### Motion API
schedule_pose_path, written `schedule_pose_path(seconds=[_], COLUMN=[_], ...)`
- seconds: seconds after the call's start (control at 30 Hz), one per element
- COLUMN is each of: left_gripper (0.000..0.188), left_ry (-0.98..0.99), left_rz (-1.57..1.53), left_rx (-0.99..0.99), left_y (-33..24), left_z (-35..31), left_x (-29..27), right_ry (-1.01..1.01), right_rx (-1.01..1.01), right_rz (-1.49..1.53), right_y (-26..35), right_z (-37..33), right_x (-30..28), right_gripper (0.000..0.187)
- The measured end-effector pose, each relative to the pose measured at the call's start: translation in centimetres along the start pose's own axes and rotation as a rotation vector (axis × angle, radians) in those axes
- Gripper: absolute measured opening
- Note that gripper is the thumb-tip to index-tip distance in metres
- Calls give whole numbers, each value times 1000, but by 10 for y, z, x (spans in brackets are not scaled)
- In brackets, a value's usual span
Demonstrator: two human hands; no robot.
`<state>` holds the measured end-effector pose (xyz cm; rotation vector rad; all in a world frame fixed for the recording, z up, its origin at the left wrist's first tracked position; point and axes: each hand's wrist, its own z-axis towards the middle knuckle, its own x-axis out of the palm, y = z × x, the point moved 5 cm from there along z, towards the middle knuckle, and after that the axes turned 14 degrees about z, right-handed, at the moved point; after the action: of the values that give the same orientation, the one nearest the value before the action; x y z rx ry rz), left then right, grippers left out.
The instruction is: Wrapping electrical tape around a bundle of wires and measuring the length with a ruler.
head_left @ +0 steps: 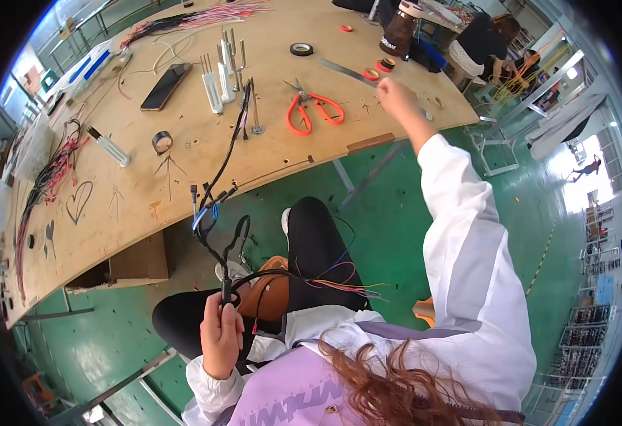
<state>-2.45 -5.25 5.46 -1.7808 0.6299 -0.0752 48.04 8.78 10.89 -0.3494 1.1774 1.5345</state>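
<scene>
My left hand (223,334) is closed around the thick black sleeve of a wire harness (226,284) above my lap. From there one dark branch runs up to a metal post (255,113) on the table; others end in loose coloured wires (339,284) over my leg. Blue and black leads with small connectors hang near the table edge. My right hand (398,101) reaches over the table's far right, its fingers closed at the end of a flat grey metal strip (350,73). Just beyond it lie rolls of red-rimmed tape (372,74). Orange-handled scissors (314,113) rest left of that hand.
Upright metal forks (213,89) stand mid-table, beside a phone (166,86). A black tape roll (301,49), a dark bottle (400,30) and wire bundles (45,174) lie about the wooden table (204,156). A co-worker (482,42) sits at the back right.
</scene>
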Motion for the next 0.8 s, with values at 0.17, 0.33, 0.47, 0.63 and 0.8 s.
schedule_pose_path(seconds=[0.17,0.33,0.47,0.63,0.8], left_gripper=[16,15,14,19,19], left_ry=[-57,-13,-20,13,-10], left_rz=[91,137,-196,-383,-604], left_rx=[55,-57,-160,-178,-223], left_y=[18,52,42,38,59], left_z=[15,12,-5,-10,-22], left_x=[7,26,24,21,3], right_ry=[1,405,562,706,808], right_rx=[-381,-818,-789,-582,-604], right_rz=[735,463,-11,261,1042], right_y=[169,333,338,340,360], right_z=[-32,-47,-30,-17,-154], right_x=[0,83,211,248,93], right_gripper=[11,17,25,21,17])
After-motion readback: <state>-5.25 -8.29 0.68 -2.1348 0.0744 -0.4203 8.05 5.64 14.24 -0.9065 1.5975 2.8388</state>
